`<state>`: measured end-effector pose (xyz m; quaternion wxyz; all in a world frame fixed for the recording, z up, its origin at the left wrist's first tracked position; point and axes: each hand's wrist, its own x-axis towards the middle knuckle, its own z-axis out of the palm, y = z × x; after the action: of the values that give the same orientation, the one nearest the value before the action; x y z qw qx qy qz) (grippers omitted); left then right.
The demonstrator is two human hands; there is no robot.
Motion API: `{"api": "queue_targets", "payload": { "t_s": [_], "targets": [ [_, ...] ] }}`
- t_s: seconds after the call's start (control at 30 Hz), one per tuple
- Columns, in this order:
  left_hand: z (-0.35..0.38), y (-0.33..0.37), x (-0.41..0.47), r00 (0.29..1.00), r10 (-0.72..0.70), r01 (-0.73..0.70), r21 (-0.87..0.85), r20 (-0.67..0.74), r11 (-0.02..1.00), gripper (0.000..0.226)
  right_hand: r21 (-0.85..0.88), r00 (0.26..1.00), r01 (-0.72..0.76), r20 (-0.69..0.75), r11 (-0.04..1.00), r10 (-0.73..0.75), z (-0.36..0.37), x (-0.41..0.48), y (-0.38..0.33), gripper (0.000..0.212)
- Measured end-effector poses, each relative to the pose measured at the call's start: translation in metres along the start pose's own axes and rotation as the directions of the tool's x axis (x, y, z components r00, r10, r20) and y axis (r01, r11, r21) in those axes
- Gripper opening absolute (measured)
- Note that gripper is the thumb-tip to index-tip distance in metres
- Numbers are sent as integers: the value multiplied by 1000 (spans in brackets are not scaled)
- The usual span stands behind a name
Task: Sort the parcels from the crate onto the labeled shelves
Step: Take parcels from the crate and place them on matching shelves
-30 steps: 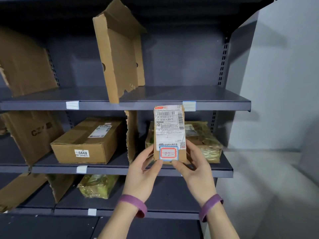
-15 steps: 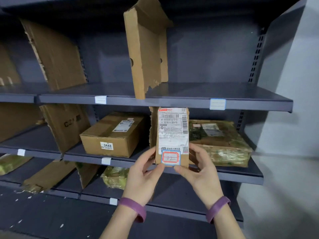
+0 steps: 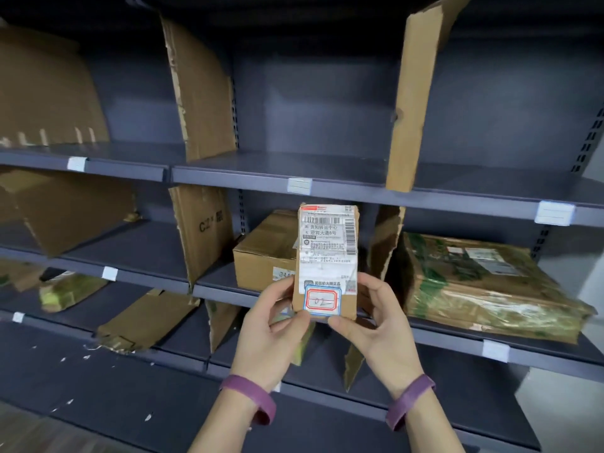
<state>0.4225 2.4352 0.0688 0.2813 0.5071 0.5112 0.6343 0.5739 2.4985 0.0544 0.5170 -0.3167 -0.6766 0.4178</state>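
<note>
A small brown parcel point(image 3: 327, 250) stands upright in front of me, held at its lower end by both hands. Its white shipping label faces me, with a red-and-blue sticker reading "02" at the bottom. My left hand point(image 3: 271, 328) pinches its lower left corner; my right hand point(image 3: 376, 325) grips its lower right side. Behind it runs the dark shelving, with white label tags on the shelf edges point(image 3: 299, 185). A brown box point(image 3: 261, 259) sits on the middle shelf behind the parcel, and a tape-wrapped flat parcel point(image 3: 483, 289) lies to its right.
Torn cardboard dividers point(image 3: 408, 103) stand on the shelves and split them into bays. Another divider point(image 3: 202, 230) marks the middle shelf's left bay. A greenish wrapped parcel point(image 3: 65, 289) lies on the lower left shelf. A grey wall point(image 3: 562, 354) bounds the right end.
The view has swung left and closer to the shelves, so more left-hand bays show. The parcel stays upright in both hands, held the same way.
</note>
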Motion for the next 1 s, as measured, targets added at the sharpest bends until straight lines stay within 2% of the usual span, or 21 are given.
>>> {"api": "queue_targets", "payload": {
  "t_s": [0.17, 0.33, 0.53, 0.83, 1.0],
  "targets": [
    [-79, -16, 33, 1000, 7, -7, -23, 17, 1000, 41, -72, 997, 47, -50, 996, -50, 81, 23, -6, 63],
    [-118, -20, 56, 996, 29, -26, -32, 85, 999, 41, -95, 991, 56, -117, 994, -67, 121, 35, -15, 61],
    [-139, -13, 71, 990, 66, -56, -85, 126, 995, 43, -137, 985, 63, -148, 989, -83, 141, 43, -29, 65],
    [-159, 34, 126, 961, 267, -259, -94, 74, 961, 39, -202, 945, 239, -178, 950, -276, 162, 98, -78, 53],
    [-152, 60, 172, 944, 319, -321, 10, 81, 947, 40, -299, 934, 230, -201, 926, -297, 157, 147, -100, 47]
  ]
}}
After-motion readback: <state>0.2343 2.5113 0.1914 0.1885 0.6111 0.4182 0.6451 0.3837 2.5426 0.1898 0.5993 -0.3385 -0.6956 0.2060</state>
